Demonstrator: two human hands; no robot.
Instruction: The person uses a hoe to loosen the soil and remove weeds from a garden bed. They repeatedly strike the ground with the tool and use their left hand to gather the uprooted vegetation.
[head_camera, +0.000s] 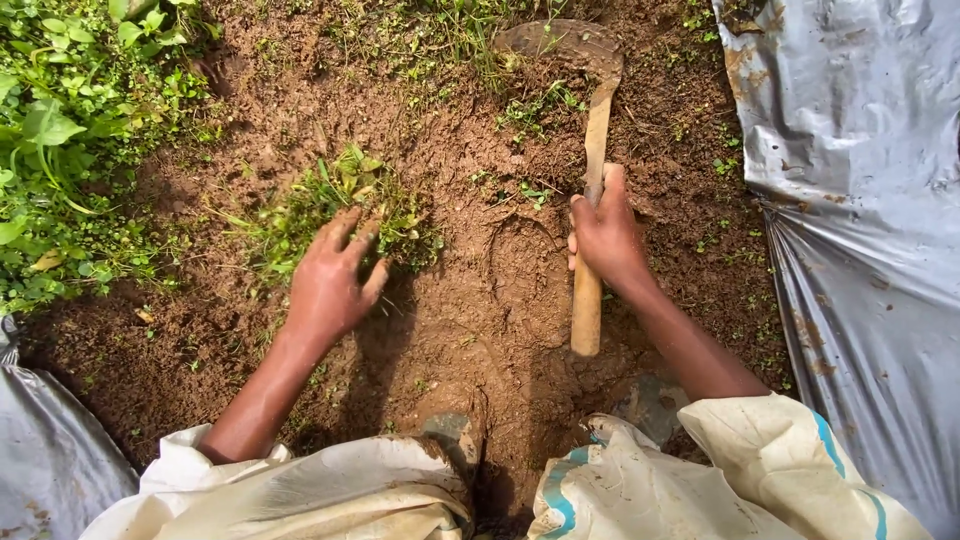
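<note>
Weeds (335, 205) lie in a loose clump on the bare soil (480, 300), right under my left hand (330, 280), whose fingers spread over them. My right hand (605, 235) is clamped on the hoe (590, 180); its handle runs straight away from me.

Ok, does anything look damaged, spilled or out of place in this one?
Nothing stands out. The right hand grips the wooden handle of a hoe whose blade rests on the soil, and the left hand presses on a clump of weeds. The plastic sheet is mud-smeared, not visibly torn.
</note>
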